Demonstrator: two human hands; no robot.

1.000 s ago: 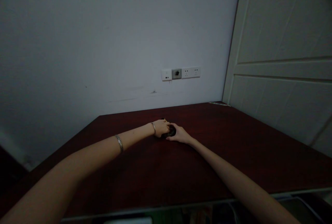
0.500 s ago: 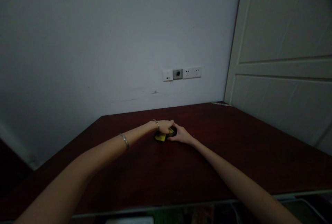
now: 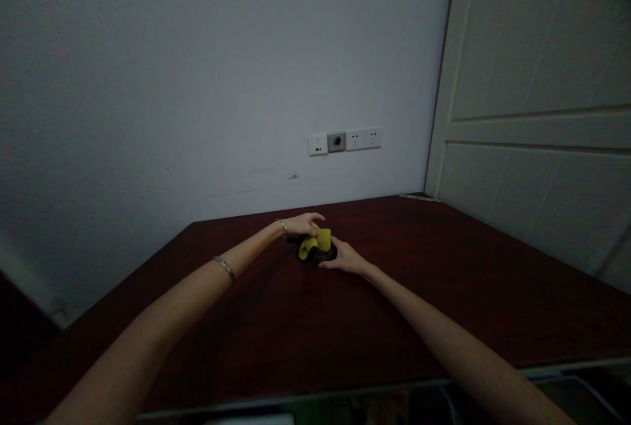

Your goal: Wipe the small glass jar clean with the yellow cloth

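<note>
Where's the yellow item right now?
In the head view, the yellow item is just below centre, between the left hand and right hand, over the table.

Curled yellow-and-black piece [image 3: 308, 246]; dark rounded object [image 3: 326, 256] just beside it, on the tabletop [image 3: 296, 326].

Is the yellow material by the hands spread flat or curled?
Curled, at least partly: the yellow material shows a rounded bend below the left hand. Whether the squarish patch beside it joins on, cannot tell.
</note>
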